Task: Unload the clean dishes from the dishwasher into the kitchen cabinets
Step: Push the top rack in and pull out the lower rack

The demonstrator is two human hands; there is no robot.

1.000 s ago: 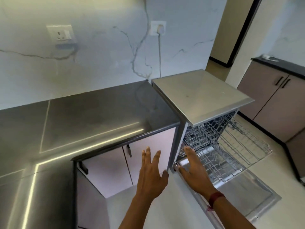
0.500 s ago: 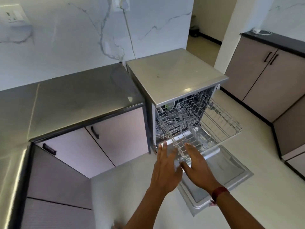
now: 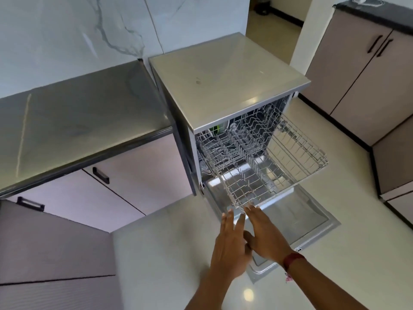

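A silver dishwasher (image 3: pixel 225 86) stands with its door (image 3: pixel 297 220) folded down flat. Its upper wire rack (image 3: pixel 297 157) is pulled out over the door and looks bare. A lower wire rack (image 3: pixel 241 189) also juts out, its front corner just ahead of my fingertips. Deep inside, under the top edge, a green dish (image 3: pixel 216 130) shows. My left hand (image 3: pixel 230 249) and my right hand (image 3: pixel 266 233) hover side by side, fingers spread, holding nothing, just short of the lower rack's corner.
A dark grey counter (image 3: pixel 78 121) runs left of the dishwasher, with pale cabinet doors (image 3: pixel 138 182) and black handles below it. More brown cabinets (image 3: pixel 362 70) stand at the right across a light floor. A doorway opens at the back right.
The view has shifted back and to the right, so the dishwasher sits more central. Both hands stay open and have come closer together in front of the lower rack.
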